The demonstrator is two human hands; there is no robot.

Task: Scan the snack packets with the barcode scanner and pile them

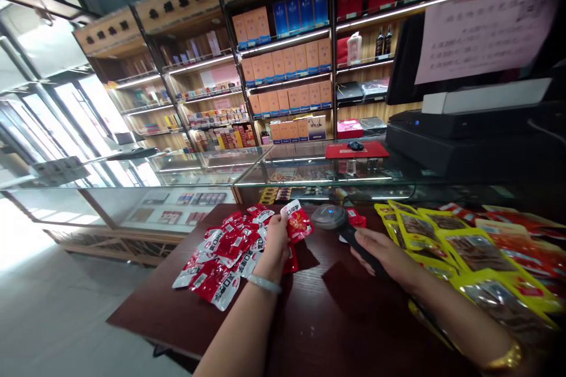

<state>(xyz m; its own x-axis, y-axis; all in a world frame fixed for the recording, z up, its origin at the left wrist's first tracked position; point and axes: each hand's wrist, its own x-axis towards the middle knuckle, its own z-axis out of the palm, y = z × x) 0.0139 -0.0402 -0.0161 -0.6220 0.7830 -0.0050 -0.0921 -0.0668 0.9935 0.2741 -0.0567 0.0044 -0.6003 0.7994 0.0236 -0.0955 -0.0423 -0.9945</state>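
Pinched in my left hand (275, 242) is a red and white snack packet (299, 221), lifted above the dark wooden table (318, 318). My right hand (381, 254) grips the handle of a grey and black barcode scanner (331, 217), whose head points toward the packet and shows a small blue light. Scanner and packet are close together but apart. A heap of similar red and white packets (225, 244) lies on the table to the left of my left hand. Another red packet (355, 219) lies behind the scanner, partly hidden by it.
Yellow-edged snack bags (477, 250) cover the table's right side, with red bags (517, 224) behind them. Beyond the table stands a glass display counter (283, 168) bearing a mouse (355, 145) on a red mat (336, 151). A dark monitor (404, 59) is at right; stocked shelves line the wall.
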